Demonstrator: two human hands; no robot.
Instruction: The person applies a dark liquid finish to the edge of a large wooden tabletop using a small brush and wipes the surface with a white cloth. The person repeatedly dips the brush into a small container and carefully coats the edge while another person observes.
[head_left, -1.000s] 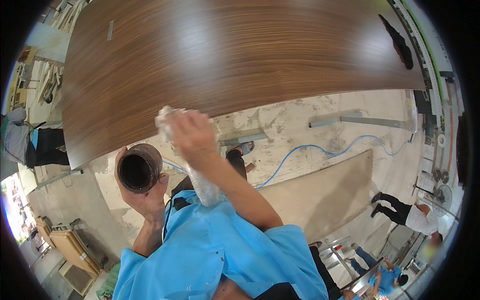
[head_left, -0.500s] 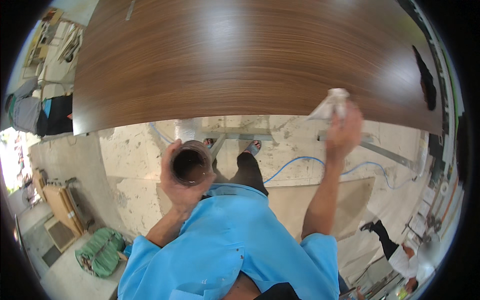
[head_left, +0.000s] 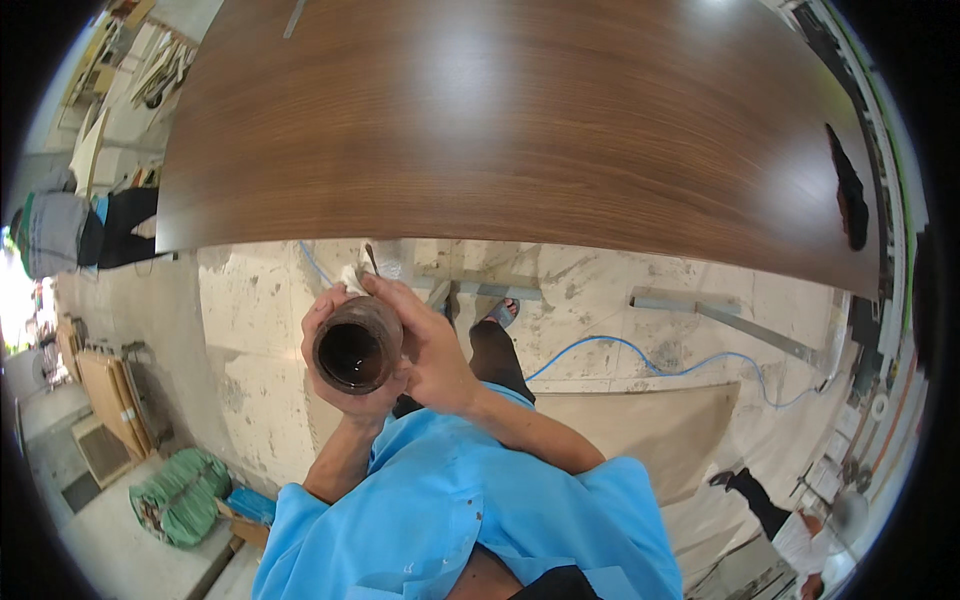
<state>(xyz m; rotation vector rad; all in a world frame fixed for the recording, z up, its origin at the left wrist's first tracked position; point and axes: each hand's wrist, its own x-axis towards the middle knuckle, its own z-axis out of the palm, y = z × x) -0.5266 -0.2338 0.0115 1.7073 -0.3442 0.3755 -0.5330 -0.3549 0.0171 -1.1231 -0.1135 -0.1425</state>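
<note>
While both hands (head_left: 437, 360) cup a cylindrical jar (head_left: 372, 312), woodgrain board (head_left: 500, 150) gleams.

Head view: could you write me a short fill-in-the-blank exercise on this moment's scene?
1. The dark-stained cylindrical jar is gripped by the left hand, with the right hand against it; the crumpled cloth-like wad just beyond it is ____ in colour.
2. The large, flat wood-grain panel is ____ in colour.
3. A dark, elongated object lies near the panel's ____ end.

Missing words: white; brown; right.
</note>
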